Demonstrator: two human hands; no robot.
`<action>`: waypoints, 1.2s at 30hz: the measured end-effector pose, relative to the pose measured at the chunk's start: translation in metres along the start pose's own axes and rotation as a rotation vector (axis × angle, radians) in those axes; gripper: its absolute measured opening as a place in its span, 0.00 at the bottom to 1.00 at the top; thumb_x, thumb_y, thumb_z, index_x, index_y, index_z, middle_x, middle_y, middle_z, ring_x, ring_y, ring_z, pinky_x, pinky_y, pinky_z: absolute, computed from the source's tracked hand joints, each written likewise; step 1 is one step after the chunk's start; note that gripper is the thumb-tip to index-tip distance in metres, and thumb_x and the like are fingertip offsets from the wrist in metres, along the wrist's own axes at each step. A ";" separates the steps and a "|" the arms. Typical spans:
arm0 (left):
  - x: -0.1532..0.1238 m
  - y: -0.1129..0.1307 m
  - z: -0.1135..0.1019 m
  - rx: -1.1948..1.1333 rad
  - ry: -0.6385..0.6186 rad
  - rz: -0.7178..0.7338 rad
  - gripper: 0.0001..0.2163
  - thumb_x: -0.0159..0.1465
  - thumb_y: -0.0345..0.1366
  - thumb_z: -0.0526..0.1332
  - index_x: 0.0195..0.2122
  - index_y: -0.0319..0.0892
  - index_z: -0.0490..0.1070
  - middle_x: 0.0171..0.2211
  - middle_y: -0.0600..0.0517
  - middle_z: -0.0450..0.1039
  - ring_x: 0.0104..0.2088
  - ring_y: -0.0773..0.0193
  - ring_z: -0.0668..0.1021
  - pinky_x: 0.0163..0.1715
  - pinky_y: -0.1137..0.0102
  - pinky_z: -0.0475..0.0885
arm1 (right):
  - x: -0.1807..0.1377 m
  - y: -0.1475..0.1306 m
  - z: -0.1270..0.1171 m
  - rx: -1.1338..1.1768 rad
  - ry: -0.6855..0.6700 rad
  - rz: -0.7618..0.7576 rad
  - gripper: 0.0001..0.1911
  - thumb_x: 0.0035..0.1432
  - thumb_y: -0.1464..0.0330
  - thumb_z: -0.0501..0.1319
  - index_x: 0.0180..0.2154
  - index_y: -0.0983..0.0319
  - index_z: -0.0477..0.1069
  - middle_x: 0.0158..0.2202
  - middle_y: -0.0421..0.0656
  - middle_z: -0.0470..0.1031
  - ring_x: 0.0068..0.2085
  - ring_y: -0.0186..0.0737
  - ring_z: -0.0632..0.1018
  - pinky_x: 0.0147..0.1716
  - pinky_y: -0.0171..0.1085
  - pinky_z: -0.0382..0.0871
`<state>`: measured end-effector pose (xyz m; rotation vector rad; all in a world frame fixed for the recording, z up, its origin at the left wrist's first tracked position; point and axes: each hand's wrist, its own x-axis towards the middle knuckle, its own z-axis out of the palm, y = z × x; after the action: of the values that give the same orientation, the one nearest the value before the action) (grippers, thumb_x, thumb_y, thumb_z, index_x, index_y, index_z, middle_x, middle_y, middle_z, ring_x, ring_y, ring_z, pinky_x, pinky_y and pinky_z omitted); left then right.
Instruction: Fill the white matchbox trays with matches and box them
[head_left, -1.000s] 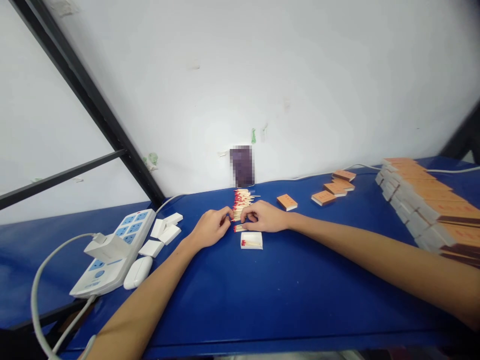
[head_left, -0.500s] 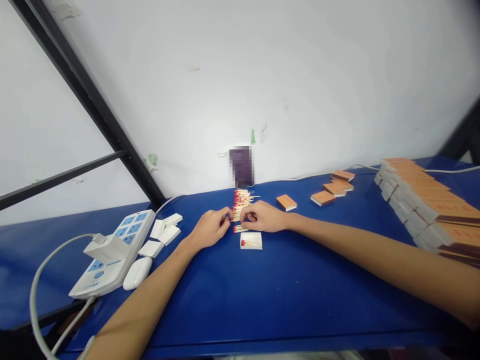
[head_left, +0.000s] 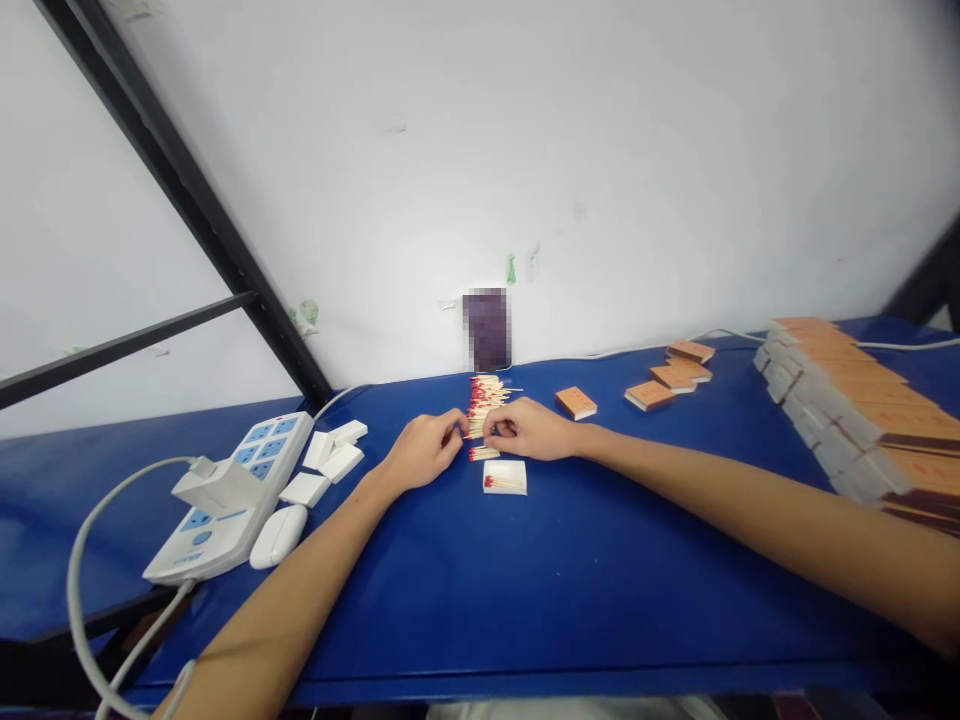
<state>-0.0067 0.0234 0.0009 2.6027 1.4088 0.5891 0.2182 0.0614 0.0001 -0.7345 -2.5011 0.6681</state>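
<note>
A pile of red-tipped matches (head_left: 484, 398) lies on the blue table (head_left: 570, 580) near the wall. My left hand (head_left: 421, 452) and my right hand (head_left: 525, 432) rest at the pile's near end, fingers curled and pinching at matches between them. A small bundle of matches (head_left: 482, 454) lies just below the fingertips. In front of my right hand sits an open white matchbox tray (head_left: 505, 477) with a few matches inside.
A white and blue power strip (head_left: 229, 495) with a plug and grey cable lies at the left, beside a white oval case (head_left: 278, 536) and several empty white trays (head_left: 330, 458). Orange matchboxes (head_left: 575, 403) lie loose at the back right, and long rows of them (head_left: 847, 405) fill the right edge.
Both hands stay at the match pile with only small finger movements. The view has shifted slightly.
</note>
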 end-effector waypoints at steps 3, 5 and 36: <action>0.000 0.000 0.000 -0.001 0.011 -0.007 0.09 0.63 0.30 0.51 0.39 0.43 0.69 0.20 0.58 0.64 0.20 0.68 0.65 0.25 0.73 0.57 | 0.000 -0.001 0.000 0.015 0.003 -0.020 0.06 0.56 0.68 0.61 0.33 0.63 0.75 0.21 0.35 0.66 0.24 0.29 0.65 0.28 0.31 0.55; -0.001 0.000 0.000 0.002 0.017 -0.013 0.09 0.64 0.30 0.51 0.39 0.43 0.69 0.20 0.58 0.64 0.20 0.68 0.66 0.25 0.73 0.57 | -0.001 0.000 0.000 0.032 0.009 -0.018 0.07 0.57 0.67 0.60 0.33 0.63 0.75 0.21 0.35 0.65 0.24 0.30 0.65 0.27 0.31 0.54; 0.001 -0.003 -0.016 -0.116 -0.137 -0.109 0.07 0.63 0.37 0.55 0.34 0.41 0.70 0.20 0.58 0.66 0.21 0.70 0.67 0.24 0.74 0.59 | -0.002 0.005 0.002 -0.024 0.078 -0.129 0.14 0.57 0.74 0.56 0.40 0.64 0.79 0.30 0.42 0.78 0.26 0.32 0.71 0.29 0.31 0.61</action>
<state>-0.0149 0.0248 0.0150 2.4094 1.4187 0.4544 0.2208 0.0629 -0.0046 -0.5897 -2.4643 0.5535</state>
